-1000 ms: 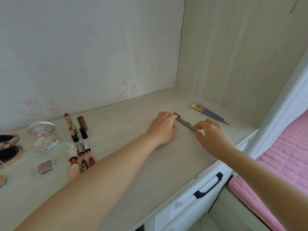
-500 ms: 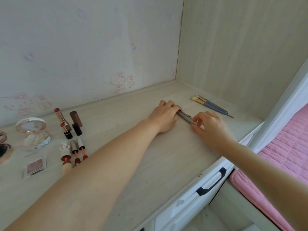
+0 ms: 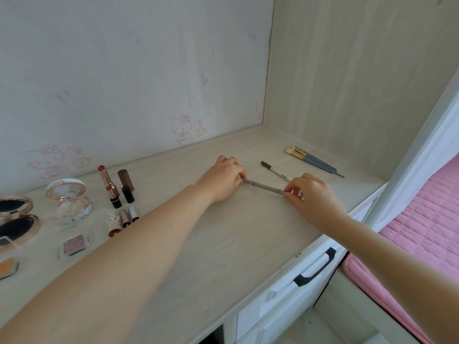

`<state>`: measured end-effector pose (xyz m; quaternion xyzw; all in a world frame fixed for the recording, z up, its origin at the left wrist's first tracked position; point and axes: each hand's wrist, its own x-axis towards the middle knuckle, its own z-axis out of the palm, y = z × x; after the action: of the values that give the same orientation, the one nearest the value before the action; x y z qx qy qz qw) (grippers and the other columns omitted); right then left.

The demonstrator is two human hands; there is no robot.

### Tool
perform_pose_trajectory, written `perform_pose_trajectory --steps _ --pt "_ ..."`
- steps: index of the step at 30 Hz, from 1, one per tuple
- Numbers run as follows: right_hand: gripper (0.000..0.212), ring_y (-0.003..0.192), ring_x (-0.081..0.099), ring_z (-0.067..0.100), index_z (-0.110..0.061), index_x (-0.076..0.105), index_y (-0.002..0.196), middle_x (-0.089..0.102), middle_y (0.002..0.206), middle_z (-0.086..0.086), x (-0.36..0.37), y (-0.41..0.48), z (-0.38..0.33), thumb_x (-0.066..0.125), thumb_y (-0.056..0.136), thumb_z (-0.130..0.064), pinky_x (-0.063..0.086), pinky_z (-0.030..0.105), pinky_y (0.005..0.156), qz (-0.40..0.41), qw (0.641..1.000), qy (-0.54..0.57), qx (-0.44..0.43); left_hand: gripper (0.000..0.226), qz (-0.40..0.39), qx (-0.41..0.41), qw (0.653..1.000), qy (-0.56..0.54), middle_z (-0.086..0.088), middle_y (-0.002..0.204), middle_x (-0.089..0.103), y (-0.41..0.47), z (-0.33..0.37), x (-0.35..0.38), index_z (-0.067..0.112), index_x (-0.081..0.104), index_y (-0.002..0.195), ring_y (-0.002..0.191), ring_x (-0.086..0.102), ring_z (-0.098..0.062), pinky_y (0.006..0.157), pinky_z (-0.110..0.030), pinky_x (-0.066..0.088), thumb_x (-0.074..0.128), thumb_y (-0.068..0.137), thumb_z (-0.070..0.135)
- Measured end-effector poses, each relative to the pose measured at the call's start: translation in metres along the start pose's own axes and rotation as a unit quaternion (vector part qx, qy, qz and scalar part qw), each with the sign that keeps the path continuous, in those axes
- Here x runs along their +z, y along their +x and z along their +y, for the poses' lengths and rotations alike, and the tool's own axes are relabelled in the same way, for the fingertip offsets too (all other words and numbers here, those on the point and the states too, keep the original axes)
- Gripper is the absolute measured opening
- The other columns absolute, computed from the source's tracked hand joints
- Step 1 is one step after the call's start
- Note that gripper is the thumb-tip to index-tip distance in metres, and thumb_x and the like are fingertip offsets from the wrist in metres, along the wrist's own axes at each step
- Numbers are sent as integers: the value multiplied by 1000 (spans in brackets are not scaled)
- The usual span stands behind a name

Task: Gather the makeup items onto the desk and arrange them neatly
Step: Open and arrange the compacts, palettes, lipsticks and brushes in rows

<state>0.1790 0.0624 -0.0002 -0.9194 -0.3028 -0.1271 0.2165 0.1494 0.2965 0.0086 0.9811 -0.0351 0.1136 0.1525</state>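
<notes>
I have both hands on one thing: the left hand [image 3: 223, 181] pinches the far-left end of the grey pencil [image 3: 263, 186] with curled fingers, and the right hand [image 3: 311, 196] pinches its near-right end between thumb and fingertips; neither hand is spread, both are closed narrowly on the slim barrel. The grey pencil runs slantwise across the middle-right of the worktop [image 3: 223, 256], low over the surface; whether it rests on the wood or hangs just clear of it I cannot tell. Just behind it lies the white pencil [image 3: 275, 171], dark tip toward the wall, its near end hidden behind my right hand; farther right, near the side panel, the brushes [image 3: 315, 162] lie together in a tight bundle at much the same slant. Well apart to the left are the lipsticks [image 3: 109, 186], with the compacts [image 3: 67, 199] beyond them.

I judge the step in hand to be setting the grey pencil down beside the white one, so the job is alignment; I want to swing it until it runs parallel to the white pencil and the brushes, ends level, just beside but not touching. A round barrel is likely to roll, so I would lower both ends together, press lightly, and let go of one end at a time; my right hand should lift away without nudging the white pencil close behind it.
</notes>
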Motion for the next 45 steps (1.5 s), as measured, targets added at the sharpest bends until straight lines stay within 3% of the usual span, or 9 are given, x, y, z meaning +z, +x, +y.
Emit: perform_pose_trajectory --steps 11,14,17,21,25,30,35,41,45 --pt "12 78 58 7 -18 65 101 63 89 -7 -10 -40 -47 60 91 -19 42 9 64 -12 996 68 -50 9 23 -38 993 -108 9 97 66 -85 -5 -48 21 66 98 95 57 -7 88 -25 42 61 91 20" --pt "13 79 58 4 -19 64 102 63 91 -9 -10 -51 -64 60 90 -14 47 12 68 -10 994 84 -63 8 50 -59 985 -155 15 90 67 -112 -8 -61 23 67 94 91 60 0 92 -25 44 63 89 18" --pt "11 80 59 2 -20 64 100 64 89 -11 -12 -59 -85 62 89 -18 52 17 72 -24 992 110 -58 9 76 -88 969 -216 14 90 71 -138 -9 -75 23 64 93 91 61 3 81 -21 43 61 91 15" --pt "10 79 61 3 -22 65 98 65 85 -12 -13 -69 -113 64 88 -25 55 26 73 -40 987 147 -56 12 110 -132 942 -288 15 90 72 -170 -14 -90 26 59 93 88 65 -10 79 -28 44 56 94 15" --pt "9 78 61 1 -24 65 95 65 82 -15 -12 -75 -140 65 87 -28 54 21 70 -39 982 171 -70 10 146 -161 890 -400 2 97 74 -199 -16 -103 16 58 100 99 68 -12 94 -32 50 50 97 10" --pt "7 78 59 -2 -27 65 91 63 78 -18 -9 -84 -178 67 86 -31 46 13 67 -50 976 196 -80 14 218 -203 765 -571 -15 101 72 -231 -12 -112 3 54 107 98 70 -24 90 -36 54 42 100 2" --pt "7 75 59 -1 -27 66 88 63 74 -17 0 -93 -214 67 85 -34 44 11 62 -64 971 214 -86 16 286 -234 662 -652 -16 101 72 -257 -13 -118 5 58 107 96 70 -27 85 -35 56 45 98 3" --pt "3 71 58 -7 -21 70 81 64 62 -19 8 -97 -252 71 82 -23 41 5 58 -78 951 294 -65 16 312 -244 645 -654 -12 101 72 -281 -19 -124 3 67 103 92 71 -21 78 -27 58 54 94 4" --pt "4 62 57 -9 -16 70 80 66 63 -15 13 -102 -275 71 83 -18 38 5 54 -93 931 346 -62 15 296 -238 668 -639 -11 96 74 -294 -17 -125 5 69 96 93 70 -24 83 -33 56 55 93 5"
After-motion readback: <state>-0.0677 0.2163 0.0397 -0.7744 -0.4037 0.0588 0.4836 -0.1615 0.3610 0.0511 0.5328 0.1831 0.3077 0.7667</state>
